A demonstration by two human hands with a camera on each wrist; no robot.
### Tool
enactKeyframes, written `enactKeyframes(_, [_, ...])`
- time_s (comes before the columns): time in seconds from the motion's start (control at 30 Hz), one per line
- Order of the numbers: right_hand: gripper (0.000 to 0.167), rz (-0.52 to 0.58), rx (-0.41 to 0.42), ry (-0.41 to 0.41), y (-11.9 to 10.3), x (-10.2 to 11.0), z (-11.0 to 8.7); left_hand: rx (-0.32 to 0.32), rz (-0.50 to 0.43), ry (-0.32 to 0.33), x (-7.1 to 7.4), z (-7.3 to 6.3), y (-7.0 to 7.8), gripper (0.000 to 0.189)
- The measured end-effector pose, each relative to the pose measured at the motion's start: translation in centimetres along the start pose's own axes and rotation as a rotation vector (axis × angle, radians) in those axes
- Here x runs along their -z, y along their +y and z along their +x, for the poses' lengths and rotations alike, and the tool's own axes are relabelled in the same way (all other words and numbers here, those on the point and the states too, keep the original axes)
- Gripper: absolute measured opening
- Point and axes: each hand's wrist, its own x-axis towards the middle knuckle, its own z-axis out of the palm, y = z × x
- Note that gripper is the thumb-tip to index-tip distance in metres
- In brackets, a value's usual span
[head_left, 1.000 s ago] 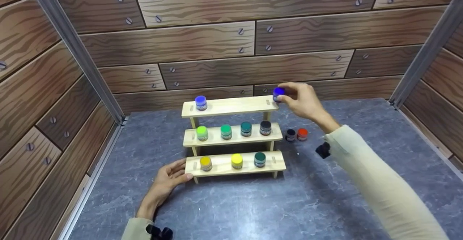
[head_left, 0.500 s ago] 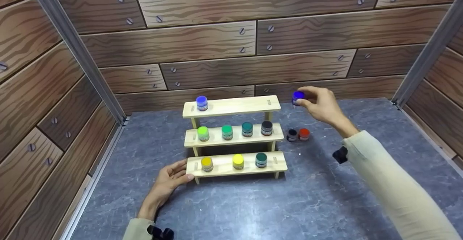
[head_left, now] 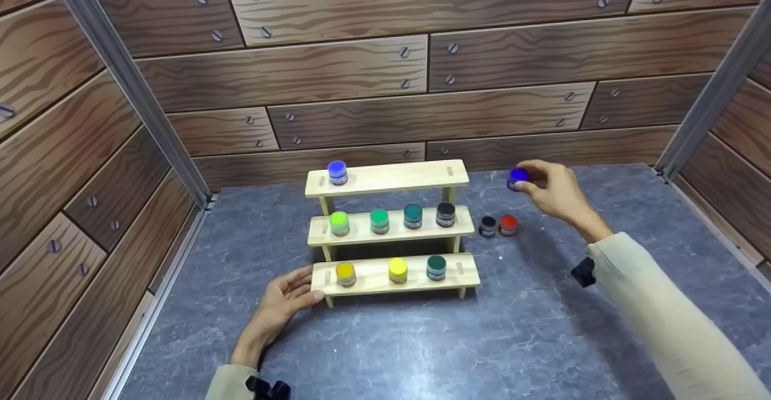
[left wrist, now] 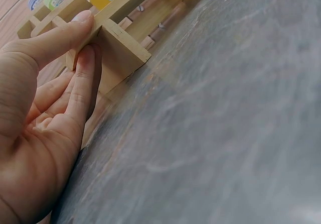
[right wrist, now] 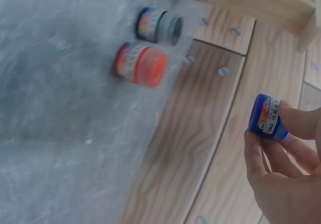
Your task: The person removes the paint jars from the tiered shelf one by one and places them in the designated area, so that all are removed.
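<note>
My right hand (head_left: 557,190) pinches a dark blue paint jar (right wrist: 268,117) between thumb and fingers, to the right of a three-tier wooden display stand (head_left: 391,178). In the right wrist view the jar is off the table, tilted, with its label showing. My left hand (head_left: 278,303) pinches the left end of the stand's lowest shelf; in the left wrist view the thumb (left wrist: 75,30) lies on the board and the fingers go under it. A light blue jar (head_left: 337,172) stands at the left of the top shelf. A black jar (head_left: 488,226) and a red jar (head_left: 508,225) stand on the table.
The middle shelf holds several jars, among them a lime green jar (head_left: 339,223) and a black-lidded jar (head_left: 446,214). Along the bottom shelf are an ochre jar (head_left: 346,274), a yellow jar (head_left: 397,270) and a dark green jar (head_left: 437,267). Wood-patterned walls (head_left: 361,111) surround the grey table (head_left: 385,352).
My right hand has carried the dark blue jar from the right end of the top shelf out to the right, then lower and nearer. My left hand keeps its place on the stand.
</note>
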Motion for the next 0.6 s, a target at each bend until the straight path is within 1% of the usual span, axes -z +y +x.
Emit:
enactKeyframes(0.27, [0.043, -0.028, -0.038, -0.022, 2.7, -0.2, -0.9, -0.005, 0.012, 0.008, 0.1, 0.1, 0.0, 0.082])
enactKeyframes(0.43, [0.044, -0.024, -0.05, -0.042, 4.1, -0.9, -1.6, 0.007, 0.001, 0.011, 0.1, -0.1, 0.1, 0.082])
enactKeyframes(0.6, [0.043, -0.02, -0.069, -0.06, 5.5, -1.8, -2.4, 0.006, -0.003, 0.01, 0.1, -0.1, 0.0, 0.081])
